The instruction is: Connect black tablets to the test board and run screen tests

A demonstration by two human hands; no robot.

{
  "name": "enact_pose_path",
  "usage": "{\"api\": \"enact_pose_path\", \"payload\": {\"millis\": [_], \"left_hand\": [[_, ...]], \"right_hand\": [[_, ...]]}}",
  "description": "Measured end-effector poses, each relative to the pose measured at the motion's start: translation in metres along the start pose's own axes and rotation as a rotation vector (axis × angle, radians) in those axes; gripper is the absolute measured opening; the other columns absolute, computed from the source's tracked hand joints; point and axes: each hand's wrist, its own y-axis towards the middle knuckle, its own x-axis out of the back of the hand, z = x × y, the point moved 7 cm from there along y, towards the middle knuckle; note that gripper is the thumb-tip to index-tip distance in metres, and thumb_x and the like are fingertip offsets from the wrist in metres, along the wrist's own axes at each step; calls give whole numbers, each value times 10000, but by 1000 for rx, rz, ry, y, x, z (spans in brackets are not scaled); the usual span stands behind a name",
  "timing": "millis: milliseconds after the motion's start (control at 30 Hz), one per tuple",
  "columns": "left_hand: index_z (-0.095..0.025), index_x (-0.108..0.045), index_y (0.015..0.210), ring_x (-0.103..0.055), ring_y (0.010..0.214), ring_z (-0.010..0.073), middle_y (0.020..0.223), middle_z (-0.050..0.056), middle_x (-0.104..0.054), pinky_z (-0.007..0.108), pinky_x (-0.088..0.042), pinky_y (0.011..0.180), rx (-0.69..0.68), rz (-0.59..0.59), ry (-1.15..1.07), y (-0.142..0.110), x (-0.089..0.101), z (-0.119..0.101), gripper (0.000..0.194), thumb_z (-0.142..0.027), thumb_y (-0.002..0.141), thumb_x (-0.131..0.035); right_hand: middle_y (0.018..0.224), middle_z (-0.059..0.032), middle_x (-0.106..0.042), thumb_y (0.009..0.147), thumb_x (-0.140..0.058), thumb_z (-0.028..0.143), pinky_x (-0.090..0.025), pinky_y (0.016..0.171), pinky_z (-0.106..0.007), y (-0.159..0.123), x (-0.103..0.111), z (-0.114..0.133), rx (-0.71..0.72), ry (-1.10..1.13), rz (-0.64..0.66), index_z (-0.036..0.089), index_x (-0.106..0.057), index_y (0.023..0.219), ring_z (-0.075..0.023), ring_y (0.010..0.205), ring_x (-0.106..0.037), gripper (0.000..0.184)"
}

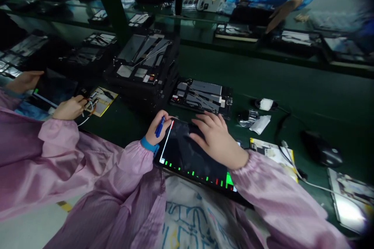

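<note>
A black tablet lies in front of me at the table's near edge, its lit screen showing small green and red blocks along the bottom. My left hand is closed around a blue pen at the tablet's upper left corner, a blue band on its wrist. Over the screen's upper right part, my right hand is spread with nothing in it; whether its fingertips touch the glass I cannot tell. Just beyond the tablet sits an opened device with its inner parts exposed.
A stack of opened devices rises at the back left. To the right are a coiled cable, a mouse and a yellow-edged board. At left, a co-worker's hands hold a tablet and wires. People in blue work across the shelf.
</note>
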Motion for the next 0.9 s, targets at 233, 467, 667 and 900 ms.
{"api": "enact_pose_path", "payload": {"millis": [233, 467, 667, 900], "left_hand": [[-214, -387, 770, -590, 753, 156, 780, -14, -596, 275, -426, 711, 2, -14, -85, -2, 6, 3, 190, -259, 797, -570], [-218, -359, 764, -587, 739, 156, 828, -1, -651, 305, -427, 761, -20, 22, -92, -1, 3, -1, 230, -298, 820, -567], [-223, -310, 765, -623, 907, 196, 937, 45, -697, 352, -405, 870, -80, 69, -77, -3, -2, -12, 253, -298, 864, -531], [-229, -315, 785, -635, 790, 187, 977, 53, -702, 341, -449, 771, -77, 36, -105, -1, 3, -5, 228, -289, 866, -519]], "right_hand": [[977, -86, -673, 861, -552, 216, -430, 898, -407, 73, -26, 7, -13, 235, 149, 180, -696, 918, -232, 971, -559, 159], [911, -52, -652, 816, -606, 139, -435, 861, -376, 48, 1, 23, 151, 363, 73, 188, -656, 786, -194, 889, -545, 76], [921, -61, -645, 878, -549, 199, -492, 781, -313, -28, 44, -2, 103, 644, 57, 208, -619, 818, -169, 896, -598, 92], [928, -80, -650, 830, -600, 293, -540, 618, -381, -124, 71, -79, -365, 861, -338, 321, -633, 827, -264, 873, -639, 43]]}}
